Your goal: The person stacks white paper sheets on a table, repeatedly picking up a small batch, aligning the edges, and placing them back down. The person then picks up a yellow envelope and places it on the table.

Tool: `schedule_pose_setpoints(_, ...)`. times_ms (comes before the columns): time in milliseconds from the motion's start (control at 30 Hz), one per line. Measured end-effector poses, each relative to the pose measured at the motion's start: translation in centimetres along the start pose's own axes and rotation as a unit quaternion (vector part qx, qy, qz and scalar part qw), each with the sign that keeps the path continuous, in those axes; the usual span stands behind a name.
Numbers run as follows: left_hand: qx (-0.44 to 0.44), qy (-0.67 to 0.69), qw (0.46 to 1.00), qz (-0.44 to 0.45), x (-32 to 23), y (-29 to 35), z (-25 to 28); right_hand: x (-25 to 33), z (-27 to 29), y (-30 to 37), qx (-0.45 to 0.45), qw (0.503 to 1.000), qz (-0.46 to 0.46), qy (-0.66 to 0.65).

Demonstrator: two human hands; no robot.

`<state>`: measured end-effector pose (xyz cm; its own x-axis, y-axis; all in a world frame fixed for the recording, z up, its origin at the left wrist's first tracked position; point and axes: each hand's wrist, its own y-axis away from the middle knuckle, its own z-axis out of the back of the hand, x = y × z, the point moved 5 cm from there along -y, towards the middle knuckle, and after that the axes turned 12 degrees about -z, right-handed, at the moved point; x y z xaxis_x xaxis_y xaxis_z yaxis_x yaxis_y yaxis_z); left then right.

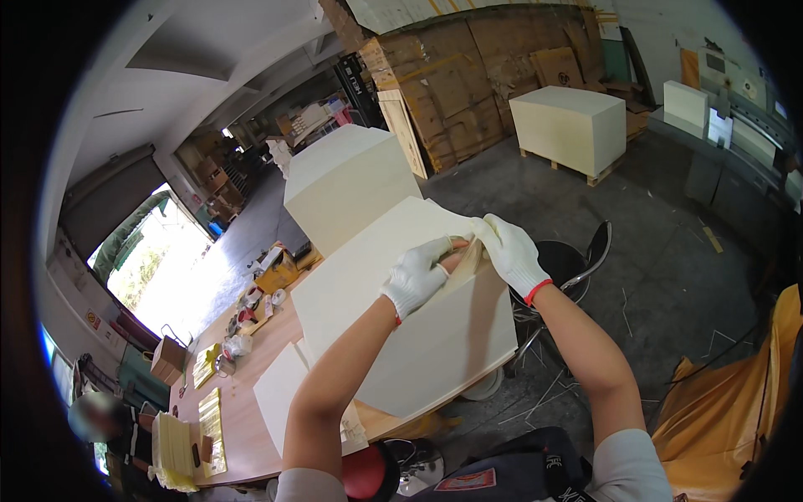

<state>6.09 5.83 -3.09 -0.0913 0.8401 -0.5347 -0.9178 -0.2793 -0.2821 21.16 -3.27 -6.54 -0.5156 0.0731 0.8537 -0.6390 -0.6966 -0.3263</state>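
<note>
Both gloved hands meet on top sheet of tall cream paper stack point(393, 326) at right edge of tabletop point(242, 418). Left hand point(416, 278) pinches sheet edge; right hand point(510, 251) grips same lifted edge. Better keep pinch light, peel only one sheet, not crease it.

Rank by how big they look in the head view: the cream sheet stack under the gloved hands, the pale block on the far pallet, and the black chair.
1. Cream sheet stack, though nearness inflates it.
2. Pale block.
3. Black chair, partly hidden.
</note>
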Motion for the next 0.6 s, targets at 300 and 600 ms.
schedule_pose_setpoints(300,-0.014,-0.004,1.0,-0.023,0.2,0.1,-0.1,-0.5,-0.2,0.3,-0.036,0.999,0.021,-0.015)
schedule_pose_setpoints(600,-0.023,-0.018,0.999,-0.019,-0.4,0.2,0.1,-0.3,-0.2,0.3,-0.007,1.0,0.0,0.016)
